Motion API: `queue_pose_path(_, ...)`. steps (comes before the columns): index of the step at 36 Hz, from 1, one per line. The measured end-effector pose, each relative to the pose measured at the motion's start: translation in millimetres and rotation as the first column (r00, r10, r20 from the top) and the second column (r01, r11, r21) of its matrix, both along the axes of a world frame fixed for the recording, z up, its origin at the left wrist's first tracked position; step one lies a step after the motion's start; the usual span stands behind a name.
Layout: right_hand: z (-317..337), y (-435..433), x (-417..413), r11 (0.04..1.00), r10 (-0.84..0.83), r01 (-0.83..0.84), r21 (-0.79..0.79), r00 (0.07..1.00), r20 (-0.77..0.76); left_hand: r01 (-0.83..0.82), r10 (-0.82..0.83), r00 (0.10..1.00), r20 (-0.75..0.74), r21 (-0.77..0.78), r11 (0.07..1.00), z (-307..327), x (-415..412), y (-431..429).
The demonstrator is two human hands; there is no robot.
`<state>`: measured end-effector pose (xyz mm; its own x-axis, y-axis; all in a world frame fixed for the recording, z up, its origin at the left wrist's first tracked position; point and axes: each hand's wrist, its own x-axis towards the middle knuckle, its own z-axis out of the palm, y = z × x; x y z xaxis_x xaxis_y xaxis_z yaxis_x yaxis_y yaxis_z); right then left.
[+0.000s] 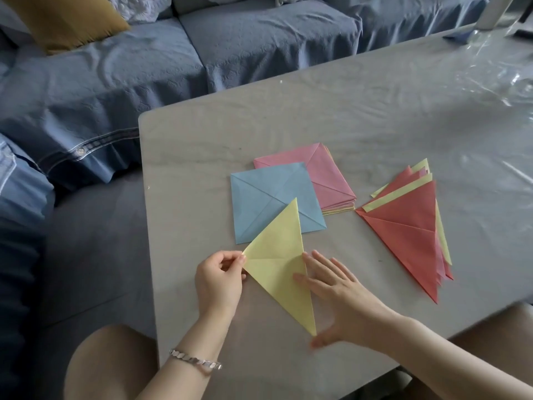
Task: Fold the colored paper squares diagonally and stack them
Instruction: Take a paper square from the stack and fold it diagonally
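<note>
**Work Position: Yellow Sheet Folded, Both Hands on Sheet**

1. Left wrist: a silver link bracelet sits on the forearm at the near table edge.

2. Left hand: fingers curled, with thumb and fingertips pinching the left corner of the yellow triangle.

3. Right hand: open and flat, fingers straight and spread. It lies along the triangle's long right edge, with one fingertip on the paper (the hand is slightly blurred, so contact of the other fingers cannot be confirmed).

4. Yellow triangle: a sheet folded on its diagonal, lying flat on the grey table directly in front of the person. Its far tip overlaps the near corner of the blue square.

5. Blue square: a single unfolded sheet showing diagonal crease lines. Its far right corner lies over the pink-topped stack.

6. Pink-topped stack: unfolded squares, with yellow sheet edges visible at its right side.

7. Triangle pile: right of the stack and just beside it. It holds folded triangles, loosely fanned, red on top with yellow edges showing beneath.

8. Beyond the table: a blue-covered sofa carrying a mustard cushion.
</note>
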<state>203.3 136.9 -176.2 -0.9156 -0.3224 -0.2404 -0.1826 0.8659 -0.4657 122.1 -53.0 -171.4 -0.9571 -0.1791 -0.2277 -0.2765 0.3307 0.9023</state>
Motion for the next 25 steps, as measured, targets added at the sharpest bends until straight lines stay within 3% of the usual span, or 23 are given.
queue_pose_path(3,7.8,-4.2,-2.6,0.932,-0.251,0.235,-0.276,0.968,-0.021,-0.021,0.018,1.0,0.02,0.13,0.991,6.4,0.0,4.7)
queue_pose_path(5,9.8,-5.6,-8.3,0.789,-0.478,0.418,-0.45,0.878,-0.023,-0.017,0.014,1.0,0.014,0.193,0.981,10.2,0.7,10.7)
queue_pose_path(7,8.4,-4.6,-15.5,0.584,-0.639,0.541,-0.605,0.766,0.069,0.005,-0.005,1.0,-0.001,0.23,0.973,14.1,1.6,18.4)
queue_pose_path(9,8.5,-0.7,-21.0,0.397,-0.694,0.592,-0.701,0.694,0.193,0.05,-0.048,0.999,-0.014,0.252,0.966,18.5,1.6,27.3)
queue_pose_path(12,13.2,14.7,-22.6,0.293,-0.755,0.629,-0.72,0.615,0.229,0.13,-0.119,0.99,-0.069,0.19,0.973,21.6,-2.1,36.1)
queue_pose_path(14,16.9,32.2,-21.0,0.281,-0.823,0.639,-0.716,0.544,0.162,0.141,-0.142,0.982,-0.124,-0.02,0.99,18.8,-9.2,35.8)
queue_pose_path(16,20.7,53.0,-18.3,0.329,-0.888,0.672,-0.663,0.459,0.025,0.107,-0.142,0.98,-0.138,-0.233,0.967,16.5,-17.7,33.5)
queue_pose_path(19,24.4,84.5,-11.7,0.388,-0.918,0.75,-0.536,0.365,-0.155,0.104,-0.134,0.99,-0.042,-0.421,0.901,16.5,-28.5,32.0)
queue_pose_path(23,17.7,105.8,-6.8,0.494,-0.855,0.855,-0.155,0.446,-0.266,0.166,-0.159,0.986,0.058,-0.512,0.843,12.5,-41.1,30.9)
queue_pose_path(25,16.1,101.2,-9.3,0.538,-0.807,0.84,-0.067,0.491,-0.327,0.181,-0.173,0.983,0.064,-0.523,0.833,12.4,-45.5,32.4)
